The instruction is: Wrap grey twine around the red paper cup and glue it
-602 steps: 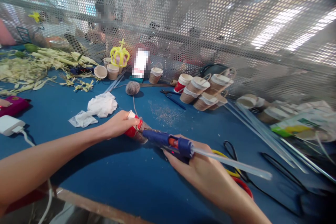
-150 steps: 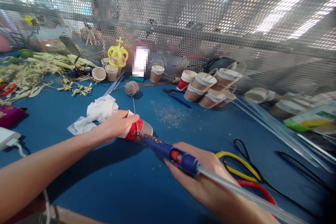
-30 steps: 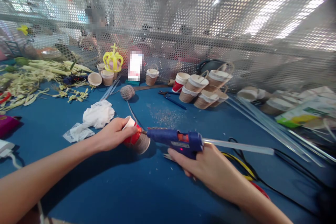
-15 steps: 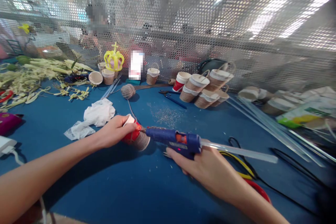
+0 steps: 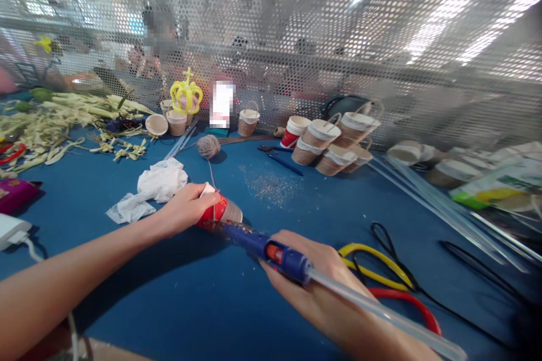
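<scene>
The left hand (image 5: 184,211) has its fingers closed around a red paper cup (image 5: 215,213), thumb over the top near the white rim; the cup lies tilted, its twine-wrapped base pointing away from that thumb. The right hand (image 5: 328,264) wraps its fingers round the grip of a blue glue gun (image 5: 254,242), whose nozzle end meets the cup's near side; whether the tip touches, and how hard the trigger is pressed, I cannot tell. To glue neatly, it seems best to lay a thin bead right beside the last turn of twine, then roll the cup with the left fingers so the strand (image 5: 211,172) beds in snugly, holding the left fingertips well off the hot nozzle. That strand runs from just beyond the left fingers to the ball of twine (image 5: 209,146), and a little slack would help it feed evenly. Crumpled white plastic (image 5: 161,180) sits just beyond the left wrist and could drag on the line. To the right of the right hand, a yellow handle (image 5: 359,247), a red handle (image 5: 404,294) and a black cord (image 5: 388,240) crowd the surface (image 5: 190,299), and might catch the long glue stick (image 5: 381,310) when the gun swings. Farther beyond the fingers lie pliers (image 5: 288,165) and stacked twine-wrapped cups (image 5: 332,159).
</scene>
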A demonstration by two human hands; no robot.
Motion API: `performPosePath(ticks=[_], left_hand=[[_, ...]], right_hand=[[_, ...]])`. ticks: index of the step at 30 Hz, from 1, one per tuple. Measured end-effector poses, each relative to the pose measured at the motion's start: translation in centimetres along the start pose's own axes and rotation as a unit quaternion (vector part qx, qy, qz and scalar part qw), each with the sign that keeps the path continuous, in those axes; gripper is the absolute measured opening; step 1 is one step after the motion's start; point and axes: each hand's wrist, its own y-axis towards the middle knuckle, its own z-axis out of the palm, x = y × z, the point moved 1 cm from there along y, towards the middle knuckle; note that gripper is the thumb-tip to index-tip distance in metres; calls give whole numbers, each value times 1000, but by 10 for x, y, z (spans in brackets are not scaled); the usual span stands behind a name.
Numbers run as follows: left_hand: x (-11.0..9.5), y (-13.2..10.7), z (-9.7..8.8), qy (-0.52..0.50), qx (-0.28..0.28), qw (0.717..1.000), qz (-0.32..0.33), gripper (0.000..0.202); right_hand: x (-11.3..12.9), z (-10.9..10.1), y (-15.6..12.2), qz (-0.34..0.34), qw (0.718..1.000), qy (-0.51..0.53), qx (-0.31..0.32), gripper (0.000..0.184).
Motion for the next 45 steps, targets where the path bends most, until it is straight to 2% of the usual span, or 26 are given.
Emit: performPosePath(ticks=[9, 15, 18, 24, 29, 33, 40, 45], left_hand=[[6, 2, -1, -12, -23, 1000, -4, 28], [5, 2, 0, -18, -6, 1000, -2, 25], [6, 2, -1, 1, -2, 1000, 17, 25], [5, 0, -2, 62, 10, 996, 64, 25], [8, 0, -3, 80, 34, 992, 88, 30], [10, 0, -3, 87, 43, 990, 102, 32], [8, -1, -3, 102, 38, 989, 103, 30], [7, -2, -4, 100, 35, 989, 101, 29]], right_hand=[[2, 1, 2, -26, 1000, 13, -3, 8], [-2, 2, 1, -5, 1000, 11, -17, 11], [-5, 2, 2, 23, 999, 29, -4, 14], [-5, -11, 13, 61, 995, 61, -44, 15], [1, -22, 22, 154, 981, 117, 21, 15], [-3, -19, 23, 213, 960, 183, 20, 15], [-9, -15, 19, 227, 955, 191, 25, 27], [-8, -16, 19, 230, 957, 175, 38, 29]])
